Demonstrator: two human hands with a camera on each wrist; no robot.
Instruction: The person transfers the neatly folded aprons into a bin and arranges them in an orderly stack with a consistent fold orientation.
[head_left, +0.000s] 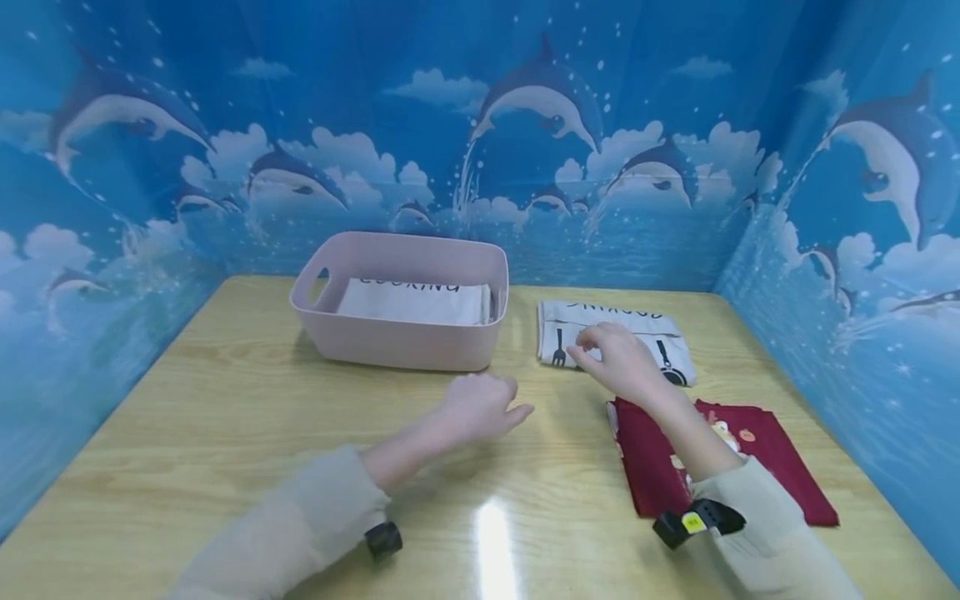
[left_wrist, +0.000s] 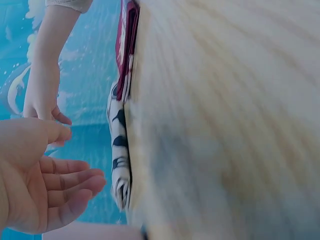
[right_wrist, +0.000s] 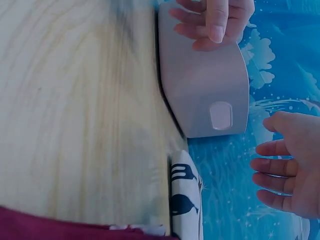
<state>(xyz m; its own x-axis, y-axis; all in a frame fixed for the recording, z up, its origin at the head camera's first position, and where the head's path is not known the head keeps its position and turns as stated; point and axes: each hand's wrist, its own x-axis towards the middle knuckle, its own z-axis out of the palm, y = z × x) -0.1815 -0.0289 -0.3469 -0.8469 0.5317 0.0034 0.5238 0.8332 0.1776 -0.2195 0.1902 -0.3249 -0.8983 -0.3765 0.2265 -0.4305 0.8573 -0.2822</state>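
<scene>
My left hand (head_left: 477, 407) hovers above the table in front of the pink bin, its fingers loosely bent around nothing. In the left wrist view the same hand (left_wrist: 50, 182) has its palm and slightly curved fingers showing. My right hand (head_left: 618, 360) is over a folded white cloth (head_left: 558, 315) printed with lettering and black utensils. Its fingers (right_wrist: 272, 165) are spread and bent a little, apart from the cloth in the right wrist view. Below my right forearm lies a folded dark red cloth (head_left: 787, 467) with small printed figures. Another folded white cloth (head_left: 412, 303) with lettering lies inside the bin.
The pink plastic bin (head_left: 401, 343) stands at the back left of the wooden table (head_left: 225, 450). Blue dolphin-printed curtains (head_left: 420, 108) enclose the back and both sides. The red cloth is close to the table's right edge.
</scene>
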